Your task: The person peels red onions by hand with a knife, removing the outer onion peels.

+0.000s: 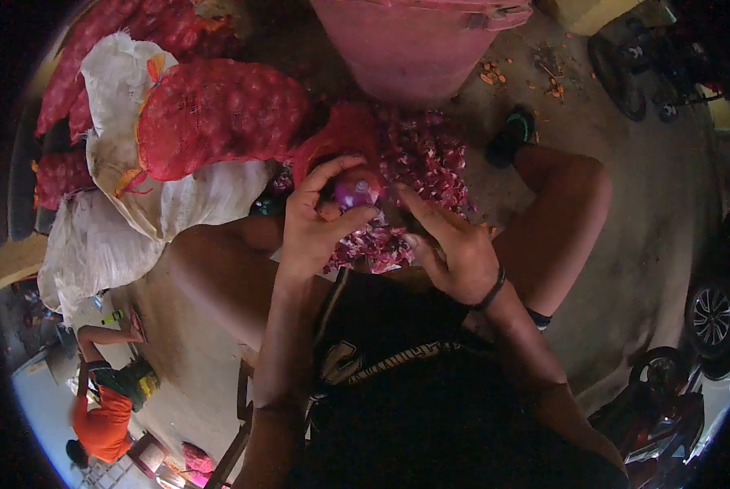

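A: What's at twelve o'clock?
B: A pink tub [418, 45], its top cut off; below it, a pile of onion skins [426, 163].
A: The hands?
B: Left hand [316, 220] curls around a purple onion [355, 191]. Right hand [455, 248] is half-open, fingertips at the onion; what it pinches I can't tell.

Seated person holding an onion over a heap of peelings on the floor, sacks to the left.

The onion [355, 191] is sitting between the left hand [316, 224] and the right hand [450, 248], above the peelings [426, 163] lying between the knees. Beyond the peelings a tub [414, 49] is standing. Mesh sacks [218, 118] are lying on cloth sacks [137, 220] at left. Another person [108, 399] is bending at lower left.
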Demonstrator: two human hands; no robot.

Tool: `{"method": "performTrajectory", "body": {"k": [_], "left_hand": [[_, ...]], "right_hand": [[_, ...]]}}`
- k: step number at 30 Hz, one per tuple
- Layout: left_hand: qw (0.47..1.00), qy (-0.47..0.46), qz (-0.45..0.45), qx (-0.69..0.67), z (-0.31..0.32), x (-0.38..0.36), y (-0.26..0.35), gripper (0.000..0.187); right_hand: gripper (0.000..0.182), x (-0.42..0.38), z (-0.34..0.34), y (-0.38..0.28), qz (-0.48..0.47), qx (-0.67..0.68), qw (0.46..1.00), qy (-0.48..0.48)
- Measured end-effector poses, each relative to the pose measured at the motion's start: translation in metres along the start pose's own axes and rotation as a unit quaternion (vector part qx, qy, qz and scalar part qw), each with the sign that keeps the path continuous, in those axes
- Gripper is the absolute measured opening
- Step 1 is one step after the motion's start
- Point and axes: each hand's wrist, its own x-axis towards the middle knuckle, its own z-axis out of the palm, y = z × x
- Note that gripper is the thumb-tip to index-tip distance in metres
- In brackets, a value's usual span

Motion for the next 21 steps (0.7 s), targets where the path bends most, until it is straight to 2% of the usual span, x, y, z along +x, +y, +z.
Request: {"method": "performTrajectory", "body": {"k": [12,18,20,21], "left_hand": [[0.999,-0.019,-0.029,-0.001,0.005,-0.001,0.003,0.061],[0.999,-0.018,-0.045,0.014,0.007,-0.002,0.007,0.061],[0.999,-0.022,-0.028,0.023,0.009,-0.001,0.007,0.060],[0.999,-0.023,-0.015,0.030,0.009,-0.001,0.006,0.060]], "right_hand": [[0.058,0.003,0.004,-0.002,0.040,-0.021,0.999,-0.018],[0.048,0.002,0.015,0.008,0.011,0.088,0.996,0.027],[0.045,0.001,0.023,0.013,0.027,0.145,0.987,0.057],[0.043,0.000,0.023,0.013,0.072,0.214,0.973,0.050]]}}
